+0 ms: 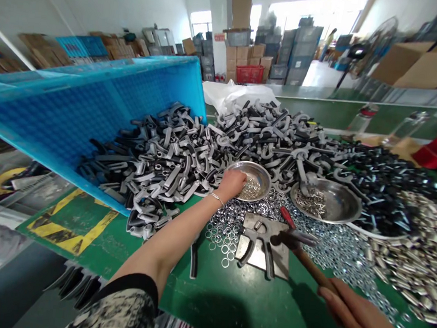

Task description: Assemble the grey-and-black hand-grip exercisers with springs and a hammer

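Observation:
My left hand (231, 184) reaches into a shallow steel bowl (261, 173) of small metal parts, with its fingers curled down into them. What it pinches, if anything, is hidden. My right hand (338, 302) grips the wooden handle of a hammer (295, 239). The hammer head hangs just above a grey and black tool part (258, 237) that lies on a steel plate (277, 257).
A tilted blue crate (92, 105) spills a large heap of grey and black handles (173, 154) across the green table (229, 294). A second steel bowl (334, 201) sits to the right. Loose washers (228, 227), black pieces (387, 180) and silver sleeves (423, 245) cover the right side.

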Tool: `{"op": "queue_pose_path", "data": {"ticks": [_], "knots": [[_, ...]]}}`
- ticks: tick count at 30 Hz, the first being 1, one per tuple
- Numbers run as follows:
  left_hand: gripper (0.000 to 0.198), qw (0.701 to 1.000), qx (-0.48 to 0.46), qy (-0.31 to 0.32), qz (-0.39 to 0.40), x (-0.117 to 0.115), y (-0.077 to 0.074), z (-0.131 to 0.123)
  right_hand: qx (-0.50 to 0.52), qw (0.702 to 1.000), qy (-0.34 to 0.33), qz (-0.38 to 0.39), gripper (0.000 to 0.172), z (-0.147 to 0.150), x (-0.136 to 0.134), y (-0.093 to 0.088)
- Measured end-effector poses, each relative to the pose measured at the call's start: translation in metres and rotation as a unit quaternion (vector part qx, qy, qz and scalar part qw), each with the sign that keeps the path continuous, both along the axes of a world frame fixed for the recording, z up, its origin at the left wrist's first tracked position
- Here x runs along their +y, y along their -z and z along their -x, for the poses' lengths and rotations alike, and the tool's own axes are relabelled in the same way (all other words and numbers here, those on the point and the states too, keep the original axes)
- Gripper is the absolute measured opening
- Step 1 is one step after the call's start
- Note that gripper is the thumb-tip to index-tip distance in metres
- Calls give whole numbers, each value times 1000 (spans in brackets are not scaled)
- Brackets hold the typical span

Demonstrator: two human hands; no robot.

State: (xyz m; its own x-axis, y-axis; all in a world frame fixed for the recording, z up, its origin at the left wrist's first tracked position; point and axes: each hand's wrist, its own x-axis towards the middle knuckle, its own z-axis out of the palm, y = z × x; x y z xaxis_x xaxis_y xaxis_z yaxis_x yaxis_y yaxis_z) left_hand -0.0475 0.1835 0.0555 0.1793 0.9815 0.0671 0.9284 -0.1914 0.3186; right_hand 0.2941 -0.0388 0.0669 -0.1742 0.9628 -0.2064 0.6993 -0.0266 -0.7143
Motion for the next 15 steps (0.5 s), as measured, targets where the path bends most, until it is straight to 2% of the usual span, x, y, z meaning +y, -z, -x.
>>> {"op": "queue_pose_path", "data": {"ticks": [3,5,8,10,12,13,15], "knots": [[20,997,-67,-9,-30,-10,-8,2,-3,1000,-27,1,36,26,16,-11],[21,994,-107,-3,-36,-24,-13,2,-5,999,-47,13,36,35,28,-6],[18,971,-237,27,-1,-61,-14,-1,31,993,-66,92,41,35,38,8],[15,939,-339,41,52,-88,-6,-4,103,982,-28,158,43,33,37,13],[15,916,-387,42,99,-107,6,-11,171,958,48,225,46,34,30,15],[15,914,-387,43,110,-113,12,-15,197,943,84,254,48,37,26,16],[16,932,-347,53,95,-116,24,-26,237,919,126,289,50,44,19,19]]}}
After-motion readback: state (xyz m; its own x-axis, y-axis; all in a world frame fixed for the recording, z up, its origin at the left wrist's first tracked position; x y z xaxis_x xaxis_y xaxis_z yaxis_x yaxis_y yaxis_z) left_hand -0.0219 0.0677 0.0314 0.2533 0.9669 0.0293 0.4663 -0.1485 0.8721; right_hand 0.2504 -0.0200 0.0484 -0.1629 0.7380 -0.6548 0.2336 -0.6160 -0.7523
